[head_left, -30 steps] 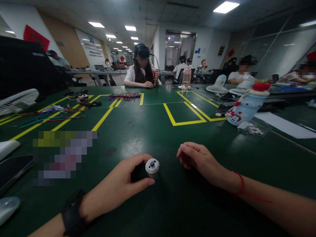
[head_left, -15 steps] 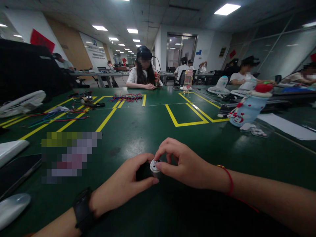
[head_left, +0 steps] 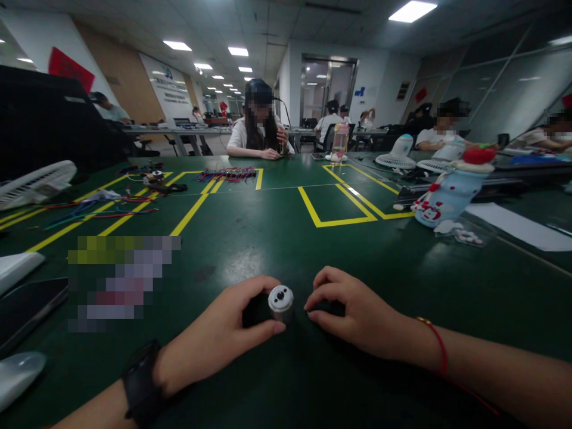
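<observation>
A small metal cylinder, which looks like an electric motor (head_left: 281, 302), stands upright with a pale round end on top that shows a dark centre and small dark holes. My left hand (head_left: 223, 328) grips it from the left, thumb in front and forefinger behind. To its right, apart from it, my right hand (head_left: 351, 307) hovers low over the green table (head_left: 250, 244), thumb and forefinger almost together. A tiny speck shows at those fingertips, too small to name.
Loose wires (head_left: 111, 205) and a wire bundle (head_left: 230, 174) lie at the back left. A blue bottle (head_left: 449, 193) and white paper (head_left: 522, 226) are on the right. A phone (head_left: 31, 310) and a mouse (head_left: 20, 378) sit at left. A person (head_left: 257, 125) sits across the table.
My right hand has come off the top of the motor and drawn back to the right. The motor's end now shows fully, while my left hand keeps its hold.
</observation>
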A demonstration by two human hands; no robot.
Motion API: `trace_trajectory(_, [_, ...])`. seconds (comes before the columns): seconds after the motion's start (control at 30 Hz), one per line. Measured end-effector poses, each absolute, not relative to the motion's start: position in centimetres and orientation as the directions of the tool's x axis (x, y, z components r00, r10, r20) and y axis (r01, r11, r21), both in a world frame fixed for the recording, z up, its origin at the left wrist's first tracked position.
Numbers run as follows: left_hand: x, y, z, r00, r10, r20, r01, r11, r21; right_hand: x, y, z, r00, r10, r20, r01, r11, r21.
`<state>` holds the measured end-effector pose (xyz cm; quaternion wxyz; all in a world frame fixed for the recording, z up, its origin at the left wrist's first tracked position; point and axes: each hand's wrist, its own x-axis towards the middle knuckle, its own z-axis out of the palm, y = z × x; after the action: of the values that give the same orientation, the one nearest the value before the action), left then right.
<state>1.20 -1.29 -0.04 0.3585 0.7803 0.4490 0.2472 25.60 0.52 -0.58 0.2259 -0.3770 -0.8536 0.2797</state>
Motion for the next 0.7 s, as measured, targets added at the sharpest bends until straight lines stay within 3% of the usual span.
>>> trace_trajectory(0.27, [1.1, -1.4, 0.1, 0.475, 0.878, 0.052, 0.536, -0.336, 0.774, 25.6, 0.4, -0.4, -0.597, 0.783, 0.173, 0.509, 0.536, -0.673])
trace_trajectory(0.47, [0.9, -1.5, -0.1, 0.469, 0.881, 0.062, 0.554, -0.348, 0.756, 26.3, 1.6, 0.4, -0.420, 0.907, 0.027, 0.294, 0.164, -0.942])
trace_trajectory(0.53, [0.9, -1.4, -0.1, 0.471, 0.880, 0.063, 0.559, -0.353, 0.750, 26.5, 2.1, 0.3, -0.372, 0.928, -0.009, 0.193, 0.068, -0.979])
trace_trajectory(0.7, [0.8, -1.4, -0.2, 0.477, 0.877, 0.059, 0.569, -0.359, 0.740, 26.7, 2.7, -0.2, -0.324, 0.946, -0.015, 0.055, 0.002, -0.998])
